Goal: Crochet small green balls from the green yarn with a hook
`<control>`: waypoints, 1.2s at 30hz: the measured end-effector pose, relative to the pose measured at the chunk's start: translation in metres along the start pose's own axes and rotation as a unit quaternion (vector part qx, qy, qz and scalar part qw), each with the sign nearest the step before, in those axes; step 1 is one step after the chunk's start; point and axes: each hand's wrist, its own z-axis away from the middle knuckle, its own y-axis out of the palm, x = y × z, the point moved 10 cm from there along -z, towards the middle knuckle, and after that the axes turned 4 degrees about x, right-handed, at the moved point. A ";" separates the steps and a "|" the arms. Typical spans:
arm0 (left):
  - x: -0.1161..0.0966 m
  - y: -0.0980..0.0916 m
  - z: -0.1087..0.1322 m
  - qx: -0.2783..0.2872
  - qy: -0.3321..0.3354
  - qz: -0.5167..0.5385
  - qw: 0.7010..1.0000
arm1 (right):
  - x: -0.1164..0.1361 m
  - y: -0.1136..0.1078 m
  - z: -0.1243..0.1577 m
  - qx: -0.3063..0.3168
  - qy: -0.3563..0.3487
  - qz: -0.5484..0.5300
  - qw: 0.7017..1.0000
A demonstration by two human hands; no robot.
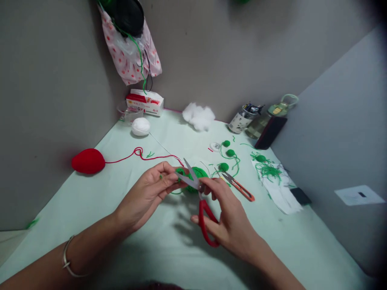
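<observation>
The left hand pinches one green yarn piece; the right hand grips one pair of scissors, two blades apart. One red yarn ball lies leftward.

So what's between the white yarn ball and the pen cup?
In the head view, white fluffy stuffing lies between the white yarn ball and the pen cup.

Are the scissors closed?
No, the red-handled scissors have their two blades spread apart in a V.
</observation>
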 end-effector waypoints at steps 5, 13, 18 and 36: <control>0.001 0.005 0.000 0.002 -0.004 -0.008 1.000 | 0.008 0.006 -0.002 -0.015 -0.028 0.116 0.993; 0.006 0.004 0.002 -0.018 -0.021 -0.027 0.999 | 0.023 -0.001 -0.001 -0.063 -0.069 0.189 0.978; -0.001 -0.002 0.001 -0.047 0.015 -0.046 0.998 | 0.027 -0.001 -0.001 -0.059 -0.083 0.166 0.981; -0.008 -0.002 0.003 -0.054 0.043 -0.104 0.992 | 0.022 -0.002 0.003 -0.088 -0.094 0.210 0.969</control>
